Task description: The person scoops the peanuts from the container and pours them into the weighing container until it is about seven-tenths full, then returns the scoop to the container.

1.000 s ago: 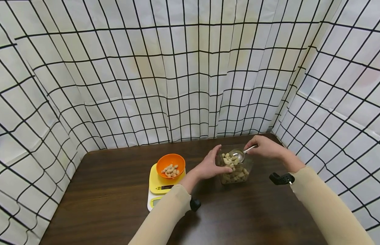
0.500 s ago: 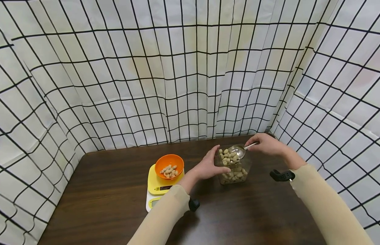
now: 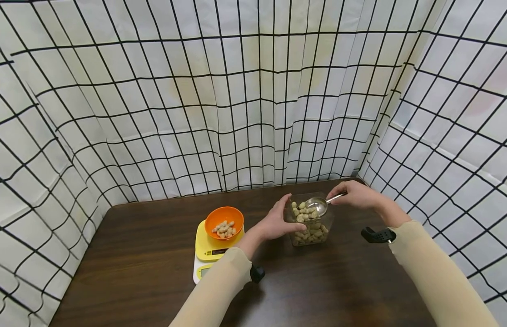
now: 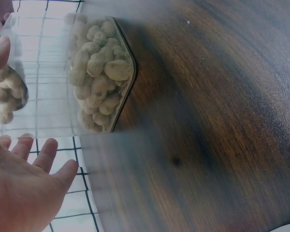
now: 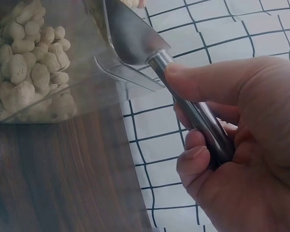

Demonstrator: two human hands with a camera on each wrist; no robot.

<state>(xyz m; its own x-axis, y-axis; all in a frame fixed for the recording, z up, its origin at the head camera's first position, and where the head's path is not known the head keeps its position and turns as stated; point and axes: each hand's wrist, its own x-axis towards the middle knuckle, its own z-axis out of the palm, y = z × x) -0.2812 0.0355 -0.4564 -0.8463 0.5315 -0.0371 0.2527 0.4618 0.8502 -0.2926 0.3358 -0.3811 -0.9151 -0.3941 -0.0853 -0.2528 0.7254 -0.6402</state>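
Our left hand (image 3: 276, 221) grips the clear container (image 4: 46, 96) of peanuts (image 5: 31, 67) on the table (image 3: 139, 254), thumb and fingers spread against its walls. With our right hand (image 3: 357, 194) we pinch the metal scoop (image 3: 320, 206) by its handle, its head tilted inside the container. To our left, an orange bowl (image 3: 214, 217) holding more peanuts sits on a yellow-and-white scale (image 3: 204, 250).

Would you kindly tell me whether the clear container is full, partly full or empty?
Partly full: in the left wrist view, peanuts pile only partway up the clear container.
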